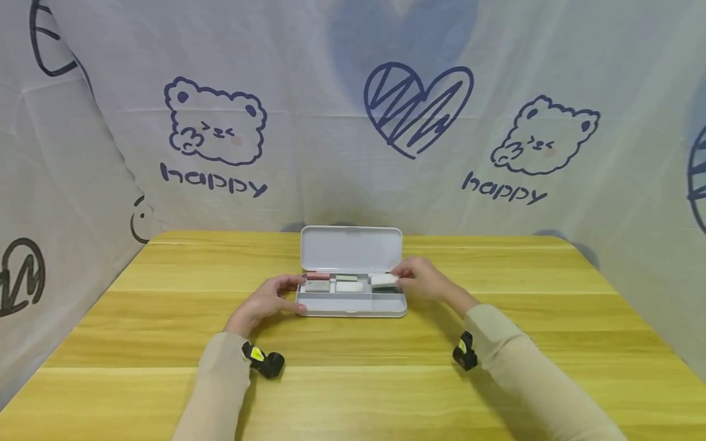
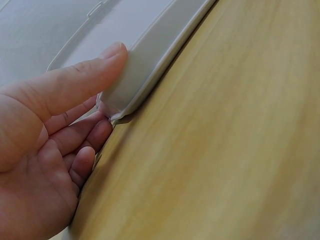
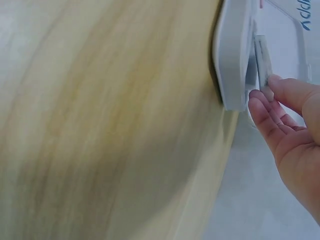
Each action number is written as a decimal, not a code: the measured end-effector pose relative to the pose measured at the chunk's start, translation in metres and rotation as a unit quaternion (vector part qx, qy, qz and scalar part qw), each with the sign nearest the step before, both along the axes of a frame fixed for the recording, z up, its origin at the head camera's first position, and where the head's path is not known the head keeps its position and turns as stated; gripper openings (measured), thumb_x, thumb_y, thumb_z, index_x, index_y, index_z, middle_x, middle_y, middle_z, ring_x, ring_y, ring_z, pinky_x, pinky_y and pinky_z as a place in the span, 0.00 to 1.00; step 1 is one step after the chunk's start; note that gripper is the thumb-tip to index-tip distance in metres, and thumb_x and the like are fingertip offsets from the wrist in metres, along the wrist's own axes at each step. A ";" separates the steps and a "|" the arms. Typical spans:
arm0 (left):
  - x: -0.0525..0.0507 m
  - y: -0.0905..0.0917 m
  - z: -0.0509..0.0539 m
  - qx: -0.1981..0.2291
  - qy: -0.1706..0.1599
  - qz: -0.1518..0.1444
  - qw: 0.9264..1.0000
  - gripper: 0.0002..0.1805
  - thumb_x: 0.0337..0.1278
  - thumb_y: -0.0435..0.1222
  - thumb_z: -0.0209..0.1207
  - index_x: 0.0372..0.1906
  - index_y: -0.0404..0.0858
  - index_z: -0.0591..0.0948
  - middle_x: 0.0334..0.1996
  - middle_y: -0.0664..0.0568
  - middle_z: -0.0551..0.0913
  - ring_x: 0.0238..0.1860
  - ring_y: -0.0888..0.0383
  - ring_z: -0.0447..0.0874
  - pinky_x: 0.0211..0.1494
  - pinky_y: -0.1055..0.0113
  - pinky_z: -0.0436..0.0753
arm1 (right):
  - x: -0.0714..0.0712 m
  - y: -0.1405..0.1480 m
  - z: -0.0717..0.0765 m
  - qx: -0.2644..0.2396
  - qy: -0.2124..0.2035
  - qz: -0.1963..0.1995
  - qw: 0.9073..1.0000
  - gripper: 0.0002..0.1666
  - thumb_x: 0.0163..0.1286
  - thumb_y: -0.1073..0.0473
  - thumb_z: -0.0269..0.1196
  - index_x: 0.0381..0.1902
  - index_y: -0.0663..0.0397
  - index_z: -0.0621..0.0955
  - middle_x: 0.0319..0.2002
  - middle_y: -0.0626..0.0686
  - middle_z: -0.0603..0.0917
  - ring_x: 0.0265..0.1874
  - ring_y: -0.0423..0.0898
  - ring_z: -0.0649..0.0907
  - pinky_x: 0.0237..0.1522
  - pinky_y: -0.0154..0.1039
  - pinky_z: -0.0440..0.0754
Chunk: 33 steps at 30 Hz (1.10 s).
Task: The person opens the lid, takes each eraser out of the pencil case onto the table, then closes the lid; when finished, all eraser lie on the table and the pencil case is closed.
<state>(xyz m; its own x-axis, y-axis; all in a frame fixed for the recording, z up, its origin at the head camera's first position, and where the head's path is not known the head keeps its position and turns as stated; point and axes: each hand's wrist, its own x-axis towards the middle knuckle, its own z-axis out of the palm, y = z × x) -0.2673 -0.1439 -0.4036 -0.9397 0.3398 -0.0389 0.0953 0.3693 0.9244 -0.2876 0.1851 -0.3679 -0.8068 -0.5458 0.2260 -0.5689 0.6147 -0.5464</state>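
Observation:
A white pencil case (image 1: 333,304) lies open on the table, its lid (image 1: 352,248) raised at the back. My left hand (image 1: 266,304) holds the case's left end; in the left wrist view the thumb (image 2: 95,72) lies on its side wall and the fingers reach round the corner. Over the right compartment my right hand (image 1: 427,278) pinches a white eraser-like block (image 1: 383,280) between thumb and fingers, seen edge-on in the right wrist view. Inside the case sit a pink block (image 1: 318,276), a green block (image 1: 346,278), a grey block (image 1: 317,286) and a white block (image 1: 349,286).
The case stands near the back edge of the wooden table (image 1: 353,380). Behind it hangs a pale cloth (image 1: 309,165) printed with bears and hearts. A black wrist camera (image 1: 265,361) sits on the left wrist and another camera (image 1: 465,351) on the right.

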 end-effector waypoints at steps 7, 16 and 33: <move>0.000 -0.001 0.001 0.005 0.013 -0.013 1.000 0.34 0.38 0.30 0.68 0.56 0.27 0.68 0.53 0.36 0.69 0.54 0.43 0.64 0.57 0.51 0.61 | -0.004 0.010 0.002 -0.053 -0.002 -0.008 0.999 0.10 0.53 0.74 0.62 0.34 0.76 0.79 0.31 0.63 0.81 0.28 0.48 0.79 0.32 0.37 0.77; 0.002 0.000 0.003 0.004 0.011 -0.010 1.000 0.34 0.38 0.30 0.68 0.55 0.27 0.69 0.53 0.36 0.69 0.54 0.43 0.63 0.57 0.50 0.61 | -0.003 0.025 0.008 -0.072 -0.016 -0.027 0.997 0.09 0.53 0.75 0.61 0.34 0.77 0.78 0.32 0.65 0.81 0.29 0.51 0.79 0.31 0.36 0.77; 0.000 -0.001 -0.001 0.000 -0.004 0.007 1.000 0.34 0.35 0.33 0.70 0.55 0.32 0.71 0.55 0.39 0.69 0.56 0.45 0.63 0.59 0.52 0.60 | -0.012 0.054 0.006 -0.042 -0.034 -0.059 0.997 0.10 0.55 0.72 0.62 0.35 0.75 0.79 0.30 0.64 0.81 0.25 0.45 0.76 0.28 0.34 0.75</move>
<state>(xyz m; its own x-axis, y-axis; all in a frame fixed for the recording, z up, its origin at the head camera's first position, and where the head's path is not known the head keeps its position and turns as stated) -0.2677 -0.1444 -0.4045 -0.9438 0.3272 -0.0458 0.0834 0.3702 0.9252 -0.3001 0.2395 -0.3615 -0.8793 -0.4282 0.2085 -0.4550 0.6258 -0.6335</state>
